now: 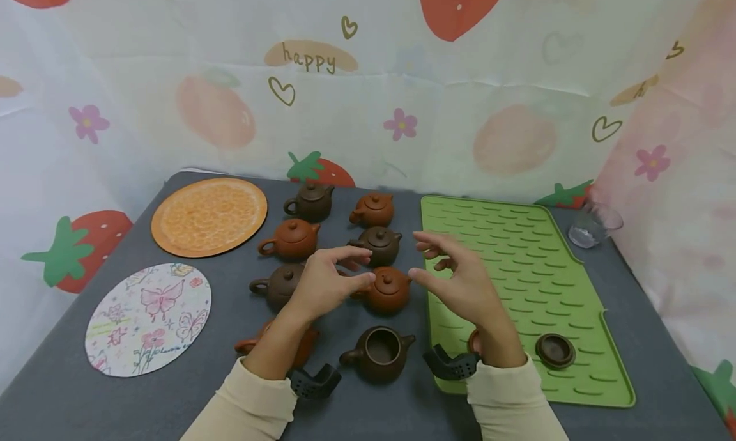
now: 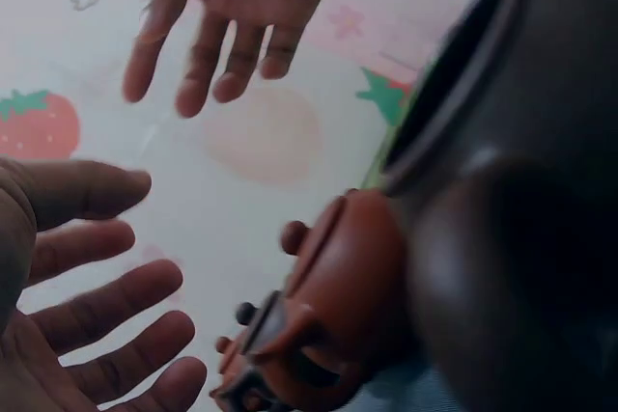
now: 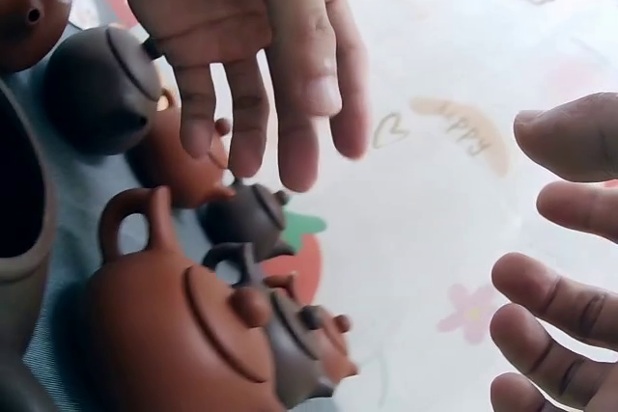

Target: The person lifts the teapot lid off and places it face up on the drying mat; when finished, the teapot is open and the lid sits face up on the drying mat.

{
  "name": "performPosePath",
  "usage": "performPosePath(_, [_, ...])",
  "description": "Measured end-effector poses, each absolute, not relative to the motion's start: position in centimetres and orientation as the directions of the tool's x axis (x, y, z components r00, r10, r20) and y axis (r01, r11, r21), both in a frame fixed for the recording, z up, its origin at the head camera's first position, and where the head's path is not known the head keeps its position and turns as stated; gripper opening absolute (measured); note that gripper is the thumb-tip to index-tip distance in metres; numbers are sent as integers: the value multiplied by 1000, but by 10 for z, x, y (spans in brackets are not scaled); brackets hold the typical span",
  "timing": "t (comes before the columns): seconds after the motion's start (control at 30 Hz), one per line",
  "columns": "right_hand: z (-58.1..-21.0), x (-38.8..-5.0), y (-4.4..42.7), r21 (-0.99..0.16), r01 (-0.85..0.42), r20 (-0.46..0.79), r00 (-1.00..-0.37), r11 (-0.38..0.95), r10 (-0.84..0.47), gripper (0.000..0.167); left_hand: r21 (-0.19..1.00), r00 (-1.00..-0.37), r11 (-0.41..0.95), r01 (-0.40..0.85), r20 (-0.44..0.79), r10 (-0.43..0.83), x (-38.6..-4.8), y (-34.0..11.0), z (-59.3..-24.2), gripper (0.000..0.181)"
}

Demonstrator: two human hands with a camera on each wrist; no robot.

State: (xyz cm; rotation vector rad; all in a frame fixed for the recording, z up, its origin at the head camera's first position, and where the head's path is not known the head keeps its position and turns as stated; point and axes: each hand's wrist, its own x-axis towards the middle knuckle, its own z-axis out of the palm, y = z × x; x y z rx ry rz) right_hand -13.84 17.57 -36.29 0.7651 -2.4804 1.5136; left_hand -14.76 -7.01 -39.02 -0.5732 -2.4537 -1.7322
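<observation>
Both hands hover above two columns of small clay teapots, palms facing, fingers relaxed and apart, with nothing held. My left hand is above the dark teapot of the left column. My right hand is just right of a lidded reddish-brown teapot, over the green mat's left edge. Nearest me stands a dark teapot without its lid, its open mouth large in the left wrist view. Left of it, my left forearm partly covers a reddish teapot; the right wrist view shows its opening uncovered.
A green ridged mat holds a dark lid and a reddish lid, partly behind my right wrist. A clear glass cup stands beyond it. An orange round mat and a drawn-on white disc lie left.
</observation>
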Motion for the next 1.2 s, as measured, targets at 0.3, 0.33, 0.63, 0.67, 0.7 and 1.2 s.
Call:
performPosePath(0.3, [-373,-147,165,-852,-388,274,-903,352,-332,47,880,-977,438,185,119,175,-148,-64,-394,32])
performPosePath(0.33, [-376,-149,164,-853,-388,273,-902,349,-334,46,874,-980,454,174,107,170,-149,-63,-395,31])
performPosePath(0.63, [-404,-163,158,-858,-360,235,-910,367,-343,44,804,-986,582,122,33,162,-151,-60,-403,30])
performPosePath(0.67, [-406,-163,157,-859,-353,226,-911,370,-345,44,793,-986,597,120,28,162,-151,-60,-404,28])
performPosePath(0.7, [-407,-163,156,-861,-348,218,-912,372,-348,44,780,-986,614,121,24,163,-151,-59,-405,26])
performPosePath(1.2, [-413,-162,150,-796,-382,200,-898,469,-392,31,729,-989,680,80,-26,144,-152,-55,-407,4])
